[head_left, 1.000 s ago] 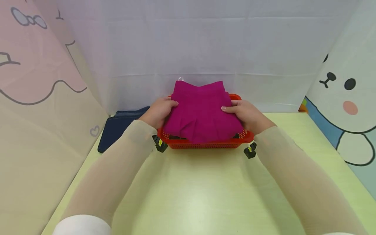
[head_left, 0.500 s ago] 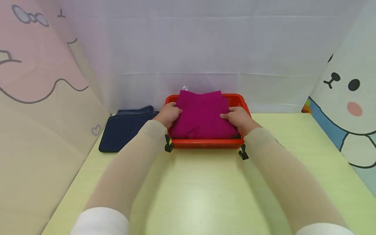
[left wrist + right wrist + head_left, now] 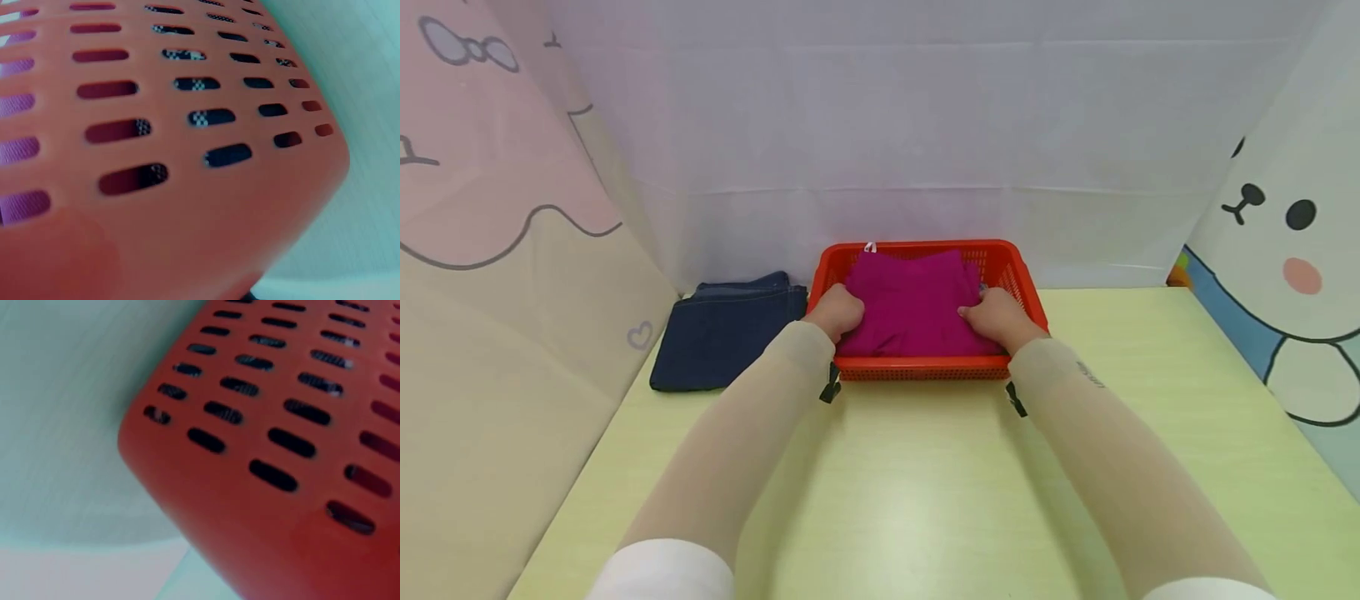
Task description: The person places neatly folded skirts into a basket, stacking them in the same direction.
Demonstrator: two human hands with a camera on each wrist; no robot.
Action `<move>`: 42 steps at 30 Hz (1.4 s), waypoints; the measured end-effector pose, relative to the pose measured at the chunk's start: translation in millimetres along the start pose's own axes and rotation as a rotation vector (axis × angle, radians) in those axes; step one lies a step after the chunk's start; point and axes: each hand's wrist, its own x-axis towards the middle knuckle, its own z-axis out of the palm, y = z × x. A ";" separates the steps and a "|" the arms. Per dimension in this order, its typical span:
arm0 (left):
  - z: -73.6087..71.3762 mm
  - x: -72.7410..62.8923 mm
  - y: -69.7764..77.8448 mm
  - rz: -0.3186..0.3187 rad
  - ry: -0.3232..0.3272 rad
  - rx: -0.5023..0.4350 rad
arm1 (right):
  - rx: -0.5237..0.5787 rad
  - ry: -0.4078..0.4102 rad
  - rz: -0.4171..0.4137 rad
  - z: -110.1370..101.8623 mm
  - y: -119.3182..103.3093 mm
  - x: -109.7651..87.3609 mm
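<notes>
A folded magenta garment (image 3: 917, 304) lies inside the red slotted plastic basket (image 3: 925, 364) at the back middle of the table. At its left side my left hand (image 3: 838, 311) grips the cloth, the fingers tucked down and out of sight. My right hand (image 3: 997, 315) holds the opposite side, thumb on top and the other fingers mostly hidden. Through the slots in the left wrist view, dark patterned cloth (image 3: 212, 117) shows within the basket, with magenta fabric (image 3: 19, 150) further left. The right wrist view has only the basket's outer wall (image 3: 206, 481); neither hand appears in the wrist views.
Folded dark blue jeans (image 3: 722, 337) lie left of the basket. A pale green table (image 3: 910, 492) spreads in front. White sheeting (image 3: 925, 125) stands behind, and cartoon-printed panels (image 3: 1285, 275) flank both sides.
Both hands have lowered the magenta garment from above the rim down into the basket. They have drawn slightly closer together, and more of the basket's rim shows.
</notes>
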 end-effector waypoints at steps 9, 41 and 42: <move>-0.7 -4.5 3.3 0.006 -0.001 0.034 | -0.086 0.007 -0.009 -2.6 -2.8 -9.0; -192.1 -51.7 -84.3 0.003 0.099 0.450 | 0.115 0.116 0.023 -37.8 48.8 -20.6; -199.1 -52.4 -91.6 -0.001 0.113 0.471 | 0.114 0.110 0.025 -37.4 47.5 -20.9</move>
